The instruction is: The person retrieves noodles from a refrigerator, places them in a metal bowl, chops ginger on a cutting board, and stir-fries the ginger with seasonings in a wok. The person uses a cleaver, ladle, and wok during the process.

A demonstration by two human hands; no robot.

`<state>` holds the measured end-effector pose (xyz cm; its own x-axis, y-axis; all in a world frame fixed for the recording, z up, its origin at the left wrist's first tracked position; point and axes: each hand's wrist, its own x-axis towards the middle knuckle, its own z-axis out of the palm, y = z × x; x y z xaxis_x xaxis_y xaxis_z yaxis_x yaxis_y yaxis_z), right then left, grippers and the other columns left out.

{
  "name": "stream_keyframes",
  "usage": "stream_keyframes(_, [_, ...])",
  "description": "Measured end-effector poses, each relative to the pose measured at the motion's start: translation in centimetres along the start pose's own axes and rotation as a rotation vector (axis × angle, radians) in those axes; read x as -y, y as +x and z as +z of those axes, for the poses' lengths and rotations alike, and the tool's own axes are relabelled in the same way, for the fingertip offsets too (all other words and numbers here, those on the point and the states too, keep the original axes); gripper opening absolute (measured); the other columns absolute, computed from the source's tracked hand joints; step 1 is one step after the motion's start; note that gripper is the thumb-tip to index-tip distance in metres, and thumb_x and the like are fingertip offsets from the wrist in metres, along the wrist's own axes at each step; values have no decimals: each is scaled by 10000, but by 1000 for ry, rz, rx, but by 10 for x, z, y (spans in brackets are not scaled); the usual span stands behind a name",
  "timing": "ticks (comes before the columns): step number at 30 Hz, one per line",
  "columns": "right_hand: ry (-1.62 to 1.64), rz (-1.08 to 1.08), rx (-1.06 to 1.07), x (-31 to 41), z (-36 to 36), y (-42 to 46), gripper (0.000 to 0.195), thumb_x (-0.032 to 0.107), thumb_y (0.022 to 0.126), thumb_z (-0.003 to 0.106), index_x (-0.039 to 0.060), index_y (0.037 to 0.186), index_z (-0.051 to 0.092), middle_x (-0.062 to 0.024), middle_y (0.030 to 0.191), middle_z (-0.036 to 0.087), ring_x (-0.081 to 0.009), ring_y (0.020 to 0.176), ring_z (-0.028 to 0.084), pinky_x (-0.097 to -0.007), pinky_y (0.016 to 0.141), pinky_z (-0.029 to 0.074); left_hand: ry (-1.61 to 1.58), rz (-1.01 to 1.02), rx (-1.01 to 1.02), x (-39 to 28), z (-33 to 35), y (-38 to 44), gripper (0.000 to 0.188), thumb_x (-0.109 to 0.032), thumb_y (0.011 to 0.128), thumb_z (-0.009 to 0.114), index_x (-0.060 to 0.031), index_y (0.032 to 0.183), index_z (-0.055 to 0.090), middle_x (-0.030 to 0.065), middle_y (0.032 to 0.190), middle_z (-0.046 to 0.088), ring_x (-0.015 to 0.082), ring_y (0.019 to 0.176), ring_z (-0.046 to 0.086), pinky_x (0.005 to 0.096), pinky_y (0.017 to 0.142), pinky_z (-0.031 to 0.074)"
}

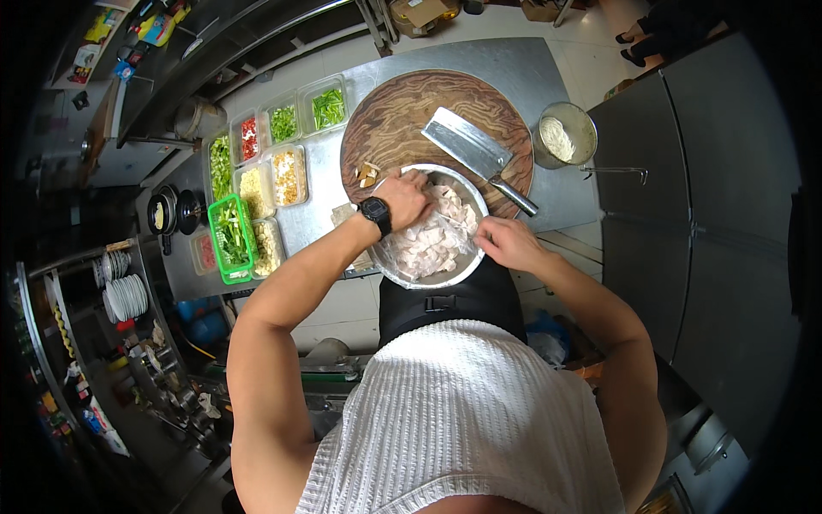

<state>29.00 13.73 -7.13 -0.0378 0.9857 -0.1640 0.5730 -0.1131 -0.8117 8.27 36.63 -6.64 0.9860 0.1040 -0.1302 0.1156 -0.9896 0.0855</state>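
A round metal bowl [429, 283] of pale cut meat pieces [424, 250] sits at the near edge of the chopping board, in front of my waist. Clear plastic film [406, 239] lies crumpled over part of the meat. My left hand [406, 198], with a black watch at the wrist, reaches over the left side of the bowl; its fingertips are partly hidden. At the right rim my right hand [510, 244] has thumb and fingers closed on the edge of the film. A cleaver [465, 141] rests on the round wooden board [392, 109] beyond the bowl.
Several tubs of chopped vegetables, a green basket [231, 238] among them, stand left on the metal table [321, 186]. Small brown pieces [367, 174] lie on the board. A metal pot with white contents [557, 140] stands right, near a grey cabinet [642, 193]. A person's legs [668, 38] show at far right.
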Motion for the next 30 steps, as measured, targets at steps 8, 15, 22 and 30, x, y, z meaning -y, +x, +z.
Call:
stream_keyframes(8, [-90,156,-101,-28,35,-51,264,287,1007,653,45,902,658,-177,893,723,-408,856,697,-497,724,531,-248,-182,-292,6,-2,-67,163,-195,852,721,-50,915,758,156,1329,605,368,1137,581,468,968,527])
stream_keyframes(15, [333,275,-483,-22,58,-9,248,235,989,684,58,1163,695,-163,1149,677,-382,918,709,-438,844,562,-302,-681,-505,-12,30,-64,216,-192,837,754,-11,909,661,260,1324,552,463,1133,564,515,939,513])
stream_keyframes(22, [-202,280,-107,-2,38,95,304,227,946,673,13,1156,627,-252,1013,713,-461,976,684,-542,865,541,-323,-1079,-63,4,33,-48,560,-249,859,734,25,1302,527,278,1262,626,480,1091,656,523,902,569])
stream_keyframes(30, [-38,336,-190,-49,42,43,324,290,935,685,19,1102,623,-259,962,722,-469,970,692,-544,840,541,-1483,-1294,-162,21,94,-135,338,-21,959,528,-36,1244,709,73,998,749,191,839,718,380,723,636])
